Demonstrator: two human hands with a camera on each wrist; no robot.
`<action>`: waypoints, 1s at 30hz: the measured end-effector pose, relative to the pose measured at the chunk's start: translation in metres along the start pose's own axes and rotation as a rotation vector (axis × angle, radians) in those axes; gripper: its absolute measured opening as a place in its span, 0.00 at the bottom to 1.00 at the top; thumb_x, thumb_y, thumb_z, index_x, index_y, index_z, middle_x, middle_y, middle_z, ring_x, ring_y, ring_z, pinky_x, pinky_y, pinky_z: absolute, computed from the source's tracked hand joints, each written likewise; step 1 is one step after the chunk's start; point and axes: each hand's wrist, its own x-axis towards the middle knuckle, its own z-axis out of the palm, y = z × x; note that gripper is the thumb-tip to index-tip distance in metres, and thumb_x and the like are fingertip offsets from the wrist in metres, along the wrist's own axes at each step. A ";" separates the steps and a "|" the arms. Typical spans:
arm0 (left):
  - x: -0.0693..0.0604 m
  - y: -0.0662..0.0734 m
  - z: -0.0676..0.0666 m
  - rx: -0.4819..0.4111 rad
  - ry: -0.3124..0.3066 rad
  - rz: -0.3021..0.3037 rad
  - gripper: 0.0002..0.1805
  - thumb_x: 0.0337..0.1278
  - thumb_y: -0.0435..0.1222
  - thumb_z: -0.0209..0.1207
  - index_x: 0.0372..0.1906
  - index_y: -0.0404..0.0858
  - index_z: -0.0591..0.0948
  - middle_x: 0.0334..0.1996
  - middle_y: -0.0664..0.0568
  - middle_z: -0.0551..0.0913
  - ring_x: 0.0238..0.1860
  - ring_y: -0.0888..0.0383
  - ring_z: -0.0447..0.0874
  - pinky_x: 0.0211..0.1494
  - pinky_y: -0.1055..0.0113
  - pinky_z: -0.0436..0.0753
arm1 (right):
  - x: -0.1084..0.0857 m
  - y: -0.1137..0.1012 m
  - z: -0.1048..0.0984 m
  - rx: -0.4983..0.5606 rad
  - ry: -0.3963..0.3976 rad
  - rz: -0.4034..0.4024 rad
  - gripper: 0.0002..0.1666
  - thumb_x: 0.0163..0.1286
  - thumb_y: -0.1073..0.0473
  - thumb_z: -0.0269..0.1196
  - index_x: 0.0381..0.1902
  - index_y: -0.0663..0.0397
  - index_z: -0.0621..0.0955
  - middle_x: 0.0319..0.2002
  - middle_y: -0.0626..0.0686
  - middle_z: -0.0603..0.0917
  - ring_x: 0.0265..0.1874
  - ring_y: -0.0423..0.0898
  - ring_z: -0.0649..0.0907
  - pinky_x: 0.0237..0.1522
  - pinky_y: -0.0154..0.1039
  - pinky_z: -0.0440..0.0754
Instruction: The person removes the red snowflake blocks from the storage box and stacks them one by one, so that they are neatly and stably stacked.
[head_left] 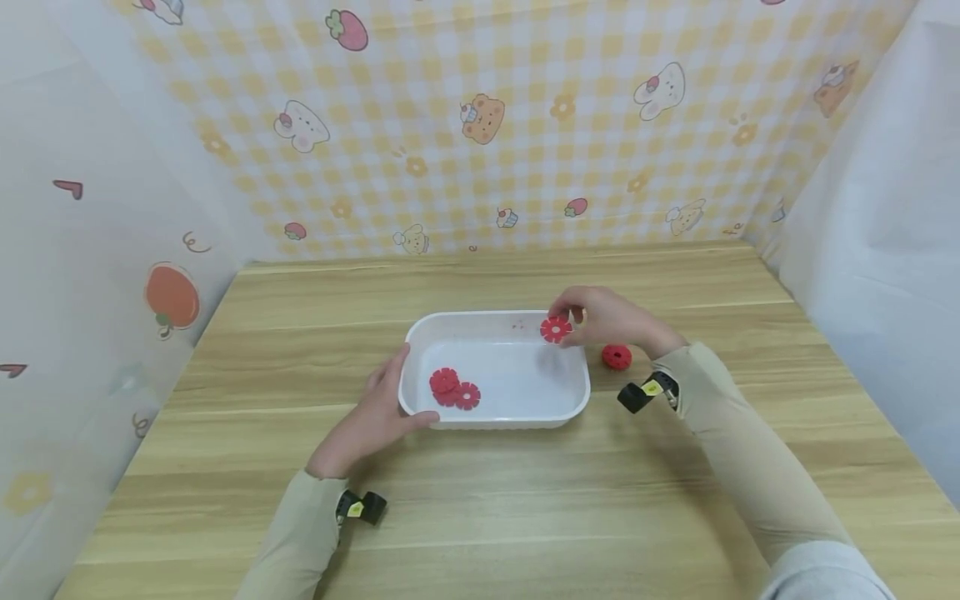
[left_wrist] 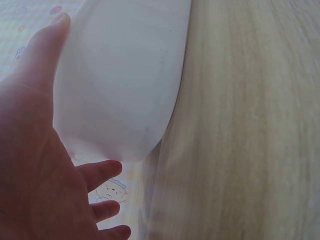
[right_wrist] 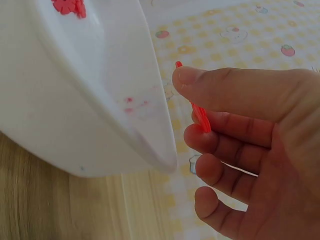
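A white plastic tray stands on the wooden table, with several red notched plastic discs lying at its left end. My left hand holds the tray's near left corner, thumb on the near rim and forefinger along the left end; the other fingers are spread away from the wall. Over the tray's far right corner, my right hand pinches a red notched disc between thumb and fingers. In the right wrist view that disc appears edge-on, partly hidden by the thumb.
More red discs in a small stack sit on the table just right of the tray, beneath the right wrist. A yellow checked cloth hangs behind the table, and white sheets line both sides.
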 end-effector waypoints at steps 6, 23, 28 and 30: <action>0.001 0.000 0.000 0.001 -0.001 -0.006 0.62 0.44 0.51 0.71 0.76 0.41 0.41 0.73 0.41 0.52 0.70 0.37 0.48 0.53 0.39 0.77 | -0.011 0.010 -0.004 0.025 0.034 0.021 0.22 0.54 0.61 0.71 0.49 0.53 0.80 0.42 0.50 0.82 0.40 0.50 0.74 0.42 0.41 0.75; 0.001 -0.002 0.000 0.015 0.003 0.027 0.61 0.45 0.50 0.71 0.75 0.39 0.41 0.71 0.39 0.54 0.69 0.35 0.49 0.53 0.38 0.77 | -0.046 0.052 -0.006 0.032 0.131 0.072 0.23 0.53 0.62 0.72 0.48 0.59 0.80 0.38 0.54 0.80 0.37 0.50 0.74 0.37 0.39 0.74; 0.000 0.000 -0.001 0.000 -0.008 0.016 0.61 0.46 0.50 0.70 0.75 0.40 0.41 0.72 0.40 0.52 0.69 0.36 0.47 0.53 0.37 0.77 | -0.056 0.064 -0.002 0.071 0.124 0.104 0.23 0.53 0.62 0.71 0.48 0.60 0.80 0.37 0.55 0.79 0.38 0.51 0.74 0.35 0.39 0.73; 0.000 0.000 -0.001 -0.001 -0.008 0.017 0.61 0.46 0.50 0.70 0.75 0.40 0.40 0.72 0.40 0.52 0.69 0.36 0.47 0.54 0.37 0.76 | -0.059 0.068 0.000 0.082 0.124 0.116 0.24 0.53 0.62 0.72 0.48 0.61 0.80 0.38 0.56 0.79 0.38 0.51 0.74 0.35 0.38 0.73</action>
